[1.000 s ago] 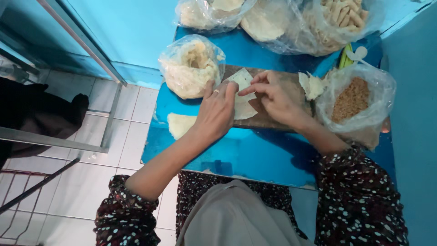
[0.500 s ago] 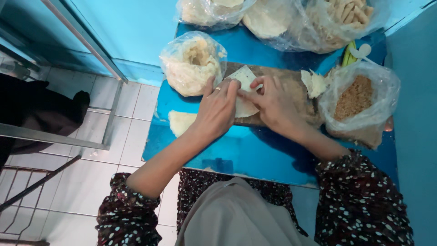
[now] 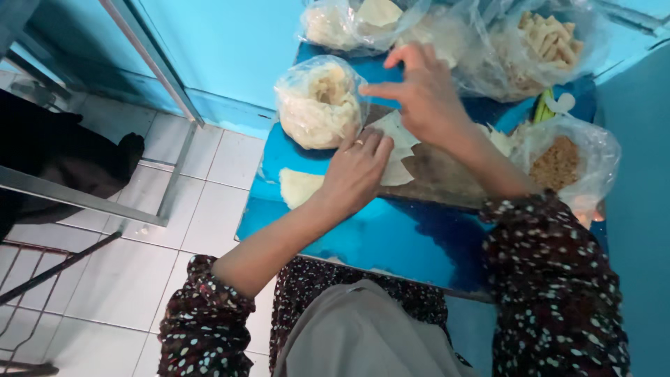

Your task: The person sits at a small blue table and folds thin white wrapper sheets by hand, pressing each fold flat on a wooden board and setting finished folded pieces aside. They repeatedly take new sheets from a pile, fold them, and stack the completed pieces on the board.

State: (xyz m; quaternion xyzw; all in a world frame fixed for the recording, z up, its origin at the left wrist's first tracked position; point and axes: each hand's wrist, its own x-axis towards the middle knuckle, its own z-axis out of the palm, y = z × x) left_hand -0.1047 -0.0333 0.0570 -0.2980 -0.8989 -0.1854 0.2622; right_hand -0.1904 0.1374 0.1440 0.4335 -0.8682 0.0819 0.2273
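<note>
**Clerk:** Firstly, item one: the left hand (image 3: 356, 171). It lay palm down, fingers together and flat, pressing a thin pale wrapper sheet (image 3: 392, 150) onto the brown wooden board (image 3: 436, 171). It pinned the sheet rather than gripped it.

**Checker:** And the right hand (image 3: 422, 94)?

**Clerk:** Item two: lifted above the board, fingers spread and empty, the forefinger and thumb pointing toward the bag of pale filling (image 3: 319, 103), which stood just beside the board's left end. Whether it touched the bag I could not tell.

**Checker:** Other stock on the blue table (image 3: 391, 237)?

**Clerk:** Item three: a spare flat sheet (image 3: 300, 187) near the table's left edge, apart from the board. Item four: a clear bag of brown crumbs (image 3: 562, 164) at the right. Item five: a bag of rolled finished pieces (image 3: 551, 38) at the far side. Item six: more wrapper scraps (image 3: 501, 139) on the board's right end.

**Checker:** Risks noted?

**Clerk:** In my judgement, three. The sheet looked thin, so a hard press from the flat hand could tear it. The filling bag stood open-mouthed and close to the table's edge; a careless nudge from the reaching hand could tip it toward the tiled floor (image 3: 139, 230). The spare sheet also lay close to that edge and could slide off if brushed by the forearm.
</note>
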